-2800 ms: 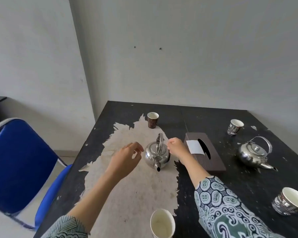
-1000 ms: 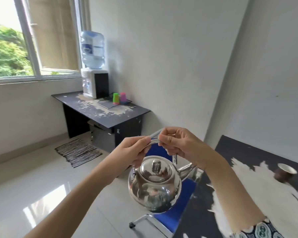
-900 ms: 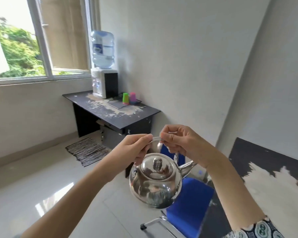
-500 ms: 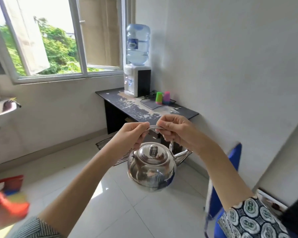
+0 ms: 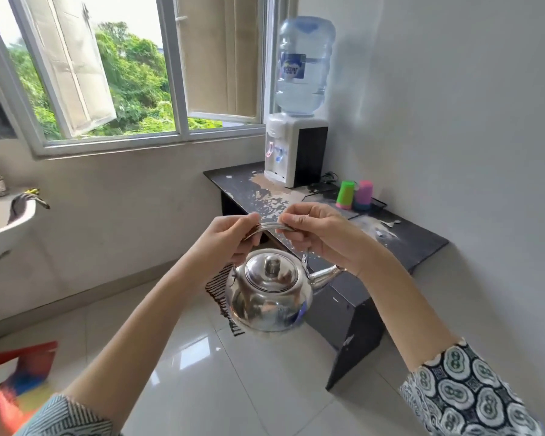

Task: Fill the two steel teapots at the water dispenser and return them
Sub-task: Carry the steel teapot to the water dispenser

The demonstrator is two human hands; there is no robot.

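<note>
A shiny steel teapot [image 5: 269, 294] with its lid on hangs in the air in front of me, spout pointing right. My left hand [image 5: 224, 243] pinches the left part of its arched handle. My right hand [image 5: 321, 236] grips the right part of the same handle. The water dispenser [image 5: 291, 152], white and black with a big blue water bottle on top, stands at the far end of a worn black desk [image 5: 400, 243] ahead, under the window. The second teapot is out of view.
A green cup [image 5: 345, 190] and a pink cup [image 5: 363, 191] stand on the desk right of the dispenser. A striped mat [image 5: 219, 289] lies on the white tiled floor. A white sink [image 5: 4, 221] hangs on the left wall. Red and blue objects [image 5: 16, 376] sit at the lower left.
I lifted the teapot off the table with both hands and turned left. The dispenser desk has come nearer and more to the centre; the blue chair and first table left the view.
</note>
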